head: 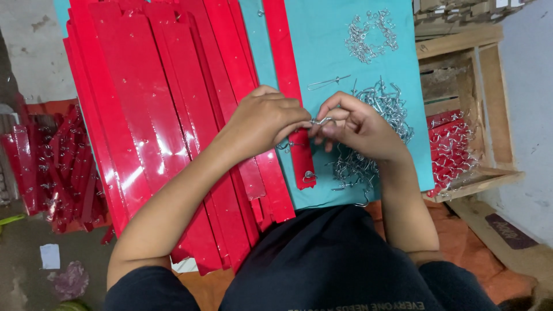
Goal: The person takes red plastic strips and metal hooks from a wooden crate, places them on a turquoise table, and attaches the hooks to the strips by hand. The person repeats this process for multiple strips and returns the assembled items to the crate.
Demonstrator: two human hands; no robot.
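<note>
While over red strips [155, 115], both hands [311, 124] on a hook [321, 121].

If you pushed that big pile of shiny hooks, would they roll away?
Probably not. The hooks are bent wire, so they would likely snag on each other and drag as a tangled clump. They look thin, so each is probably light. The one between the left hand and right hand seems stiff.

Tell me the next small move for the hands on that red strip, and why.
Probably seat the metal hook, pinched between the left hand and right hand, into the red strip under them: one hook already hangs at its near end, and loose hooks wait beside it.
</note>
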